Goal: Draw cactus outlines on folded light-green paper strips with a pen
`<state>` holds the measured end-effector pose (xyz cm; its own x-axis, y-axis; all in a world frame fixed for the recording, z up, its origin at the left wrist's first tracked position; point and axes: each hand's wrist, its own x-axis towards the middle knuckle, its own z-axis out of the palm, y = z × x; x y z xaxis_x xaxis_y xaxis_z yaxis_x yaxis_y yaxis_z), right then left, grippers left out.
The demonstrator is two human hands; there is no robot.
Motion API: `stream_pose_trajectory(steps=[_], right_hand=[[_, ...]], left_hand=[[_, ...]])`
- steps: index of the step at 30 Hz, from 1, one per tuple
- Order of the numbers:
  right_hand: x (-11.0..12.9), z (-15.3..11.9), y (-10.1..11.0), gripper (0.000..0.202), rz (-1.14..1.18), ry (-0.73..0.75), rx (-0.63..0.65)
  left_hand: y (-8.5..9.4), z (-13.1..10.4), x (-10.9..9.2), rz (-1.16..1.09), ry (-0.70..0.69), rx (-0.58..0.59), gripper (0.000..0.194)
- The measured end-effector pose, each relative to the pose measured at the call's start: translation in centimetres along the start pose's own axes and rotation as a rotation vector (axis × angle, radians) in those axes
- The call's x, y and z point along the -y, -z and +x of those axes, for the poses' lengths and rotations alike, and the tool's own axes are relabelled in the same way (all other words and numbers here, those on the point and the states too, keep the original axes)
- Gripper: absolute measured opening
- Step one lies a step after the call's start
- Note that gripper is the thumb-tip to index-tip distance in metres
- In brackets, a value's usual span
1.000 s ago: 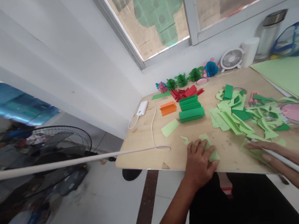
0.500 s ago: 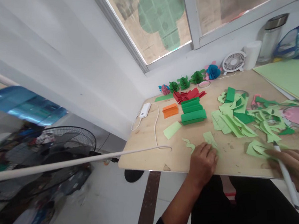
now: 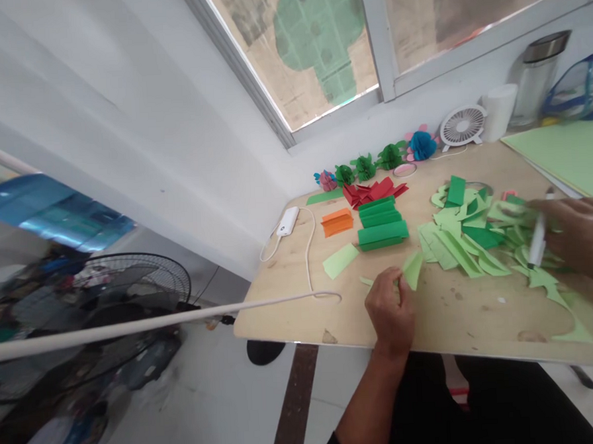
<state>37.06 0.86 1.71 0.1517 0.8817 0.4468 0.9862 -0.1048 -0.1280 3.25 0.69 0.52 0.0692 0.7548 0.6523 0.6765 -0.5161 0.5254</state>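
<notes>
My left hand (image 3: 389,313) is closed, thumb and fingers pinching a light green piece of paper (image 3: 413,269) that tilts up off the table. A thin light green paper strip (image 3: 366,281) pokes out beside it, partly hidden by that hand. At the right, my right hand (image 3: 582,230) is over the light green paper scraps (image 3: 543,278), with a white marker (image 3: 537,239) between its fingers, dark tip downward. Some motion blur covers these fingers. Left of the scraps lie more light green cut pieces (image 3: 467,246).
Folded dark green (image 3: 383,234), orange (image 3: 337,222) and red (image 3: 369,194) papers lie mid-table. Paper turtles (image 3: 366,168), a small fan (image 3: 463,127) and a glass bottle (image 3: 537,80) line the wall. A white cable (image 3: 281,302) crosses the left table edge.
My left hand has lifted the light green paper off the table. My right hand, with the marker, has moved away from the table's front edge onto the scraps, and a curved scrap has shifted.
</notes>
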Motion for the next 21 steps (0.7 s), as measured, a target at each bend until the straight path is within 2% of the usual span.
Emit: stream_pose_trajectory(steps=[1,2,5,7,14,18,21], right_hand=[[0.3,0.6,-0.1,0.059,-0.001,0.021,0.087],[0.6,0.9,-0.3,0.06,0.0,0.028,0.116],[0.4,0.3,-1.2,0.063,-0.004,0.022,0.137],[-0.1,-0.1,-2.0,0.064,-0.011,0.003,0.143],[-1.7,1.1,-4.2,0.057,0.026,0.114,0.227],[-1.9,1.5,-4.8,0.057,0.036,0.15,0.231],[-2.0,1.8,-5.1,0.059,0.039,0.156,0.219]], left_hand=[[-0.2,0.4,-0.1,-0.002,0.003,-0.022,0.024],[-0.5,0.8,-0.3,-0.002,0.004,-0.042,0.023],[-1.7,1.9,-0.6,0.029,0.015,-0.035,0.025],[-2.9,2.6,-0.8,0.06,0.011,0.038,0.025],[-7.3,3.8,-1.5,0.147,-0.089,0.387,0.011],[-9.4,4.1,-1.8,0.161,-0.174,0.497,0.01],[-10.9,4.4,-1.9,0.173,-0.221,0.534,0.01]])
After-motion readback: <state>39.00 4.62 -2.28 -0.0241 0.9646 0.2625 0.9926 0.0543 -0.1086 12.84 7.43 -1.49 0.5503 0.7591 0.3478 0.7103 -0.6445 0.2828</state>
